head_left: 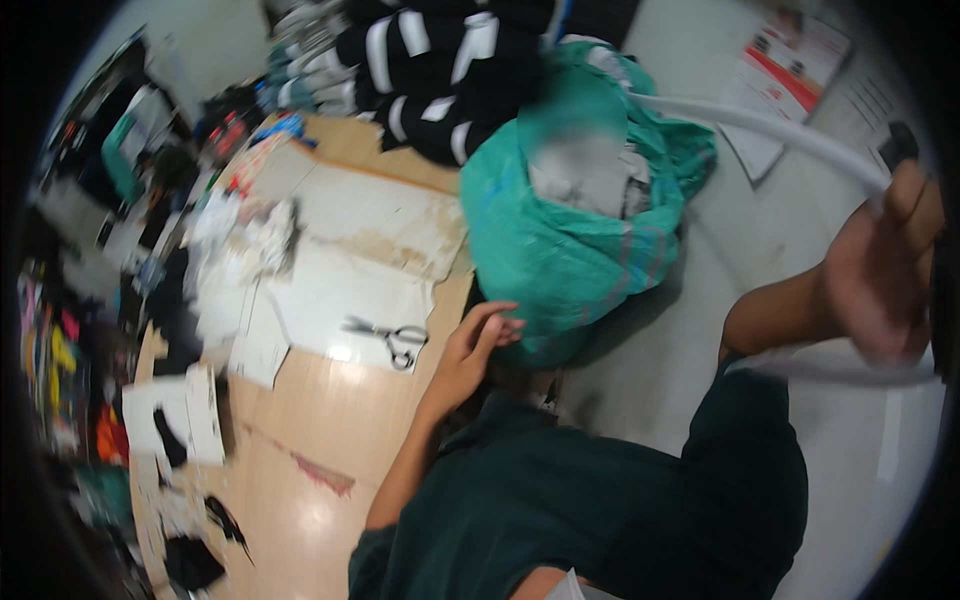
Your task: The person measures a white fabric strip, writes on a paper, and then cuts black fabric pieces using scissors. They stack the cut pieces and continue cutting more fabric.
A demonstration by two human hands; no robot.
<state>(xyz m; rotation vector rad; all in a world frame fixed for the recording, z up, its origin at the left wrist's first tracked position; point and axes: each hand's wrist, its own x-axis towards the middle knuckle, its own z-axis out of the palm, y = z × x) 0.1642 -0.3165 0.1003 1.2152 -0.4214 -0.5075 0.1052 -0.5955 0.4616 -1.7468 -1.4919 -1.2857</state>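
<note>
Our right hand (885, 275) is raised at the far right, fingers wrapped around a white strip (760, 125) — smooth, narrow, slightly curved. Its long axis runs from the hand up and leftward, pointing toward the green sack (560, 240), and it crosses above the sack's open mouth. The sack is woven plastic, crinkled and bulging, with grey cloth inside. Our left hand (480, 340) rests loosely open, holding nothing, at the tabletop (330, 440) edge beside the sack's base. Metal scissors (390, 338) lie flat on white paper just left of it — blades pointing left.
</note>
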